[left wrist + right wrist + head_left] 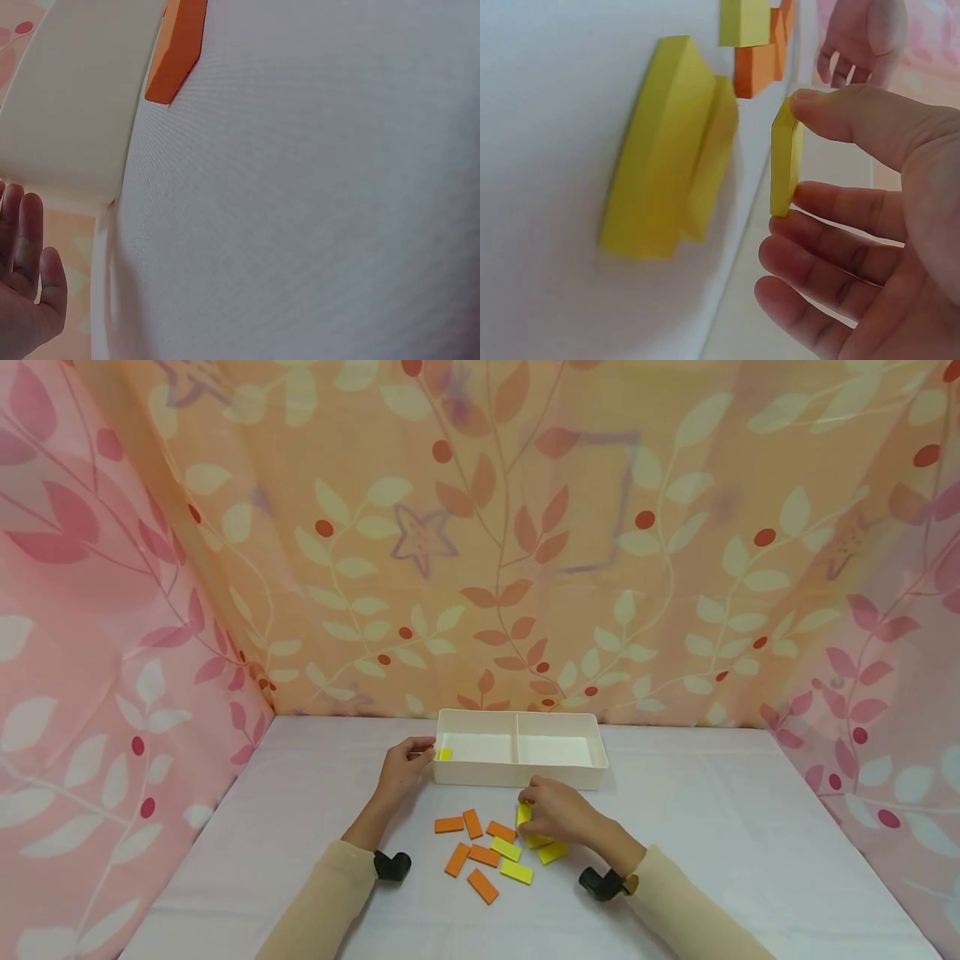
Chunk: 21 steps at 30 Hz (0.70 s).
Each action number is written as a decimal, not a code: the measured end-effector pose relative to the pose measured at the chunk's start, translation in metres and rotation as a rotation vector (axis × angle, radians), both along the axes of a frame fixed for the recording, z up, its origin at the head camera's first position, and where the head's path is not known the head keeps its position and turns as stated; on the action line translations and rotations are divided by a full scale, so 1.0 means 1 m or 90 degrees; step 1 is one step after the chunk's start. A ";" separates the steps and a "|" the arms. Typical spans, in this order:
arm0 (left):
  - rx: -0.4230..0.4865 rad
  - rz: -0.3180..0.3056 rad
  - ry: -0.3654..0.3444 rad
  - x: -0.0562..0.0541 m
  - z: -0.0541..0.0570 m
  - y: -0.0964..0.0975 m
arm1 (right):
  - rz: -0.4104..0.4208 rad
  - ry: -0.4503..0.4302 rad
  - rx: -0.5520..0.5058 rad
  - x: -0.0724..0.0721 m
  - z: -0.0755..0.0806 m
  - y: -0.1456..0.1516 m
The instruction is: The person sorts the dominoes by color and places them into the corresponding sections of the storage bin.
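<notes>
A white two-compartment box [480,775] stands near the back of the table. My left hand [401,770] is at its left end, with fairly straight fingertips against or very near the end wall; the left wrist view shows those fingers [28,232], but not the thumb. My right hand [558,810] pinches a yellow domino-like block [784,161] between thumb and fingertips, in front of the box. Under and beside that hand lie other yellow blocks [552,853]. One yellow block [446,754] is inside the left compartment, in its front left corner.
Several orange blocks [483,887] lie scattered on the white tablecloth [300,827] before the box, with yellow blocks [517,872] to their right. Behind the box hangs a patterned curtain [502,568]. Pink patterned cloth [90,652] hangs at both sides.
</notes>
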<state>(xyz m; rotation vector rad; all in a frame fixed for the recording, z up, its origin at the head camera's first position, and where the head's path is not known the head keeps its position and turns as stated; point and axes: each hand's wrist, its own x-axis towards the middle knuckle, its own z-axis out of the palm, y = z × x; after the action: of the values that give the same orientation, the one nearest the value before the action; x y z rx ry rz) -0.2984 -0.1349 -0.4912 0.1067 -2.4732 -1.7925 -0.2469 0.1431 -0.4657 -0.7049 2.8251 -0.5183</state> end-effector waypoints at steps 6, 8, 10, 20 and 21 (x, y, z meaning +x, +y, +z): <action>0.002 -0.001 0.002 0.001 0.000 0.000 | 0.018 0.017 -0.013 -0.001 0.007 0.003; 0.004 0.000 0.007 0.000 0.000 0.000 | 0.023 0.025 -0.019 -0.002 0.011 0.004; 0.006 0.001 0.008 0.000 -0.001 0.000 | 0.022 0.032 -0.024 -0.002 0.015 0.005; 0.008 -0.002 0.011 0.001 -0.001 0.000 | 0.013 0.045 -0.052 -0.005 0.029 0.007; 0.008 -0.002 0.011 0.001 -0.001 0.000 | 0.013 0.051 -0.050 -0.005 0.031 0.007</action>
<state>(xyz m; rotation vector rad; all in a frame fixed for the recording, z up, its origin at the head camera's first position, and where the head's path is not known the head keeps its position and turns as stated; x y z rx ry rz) -0.2979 -0.1350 -0.4923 0.0869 -2.4521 -1.8026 -0.2518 0.1503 -0.4348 -0.7858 2.8808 -0.6131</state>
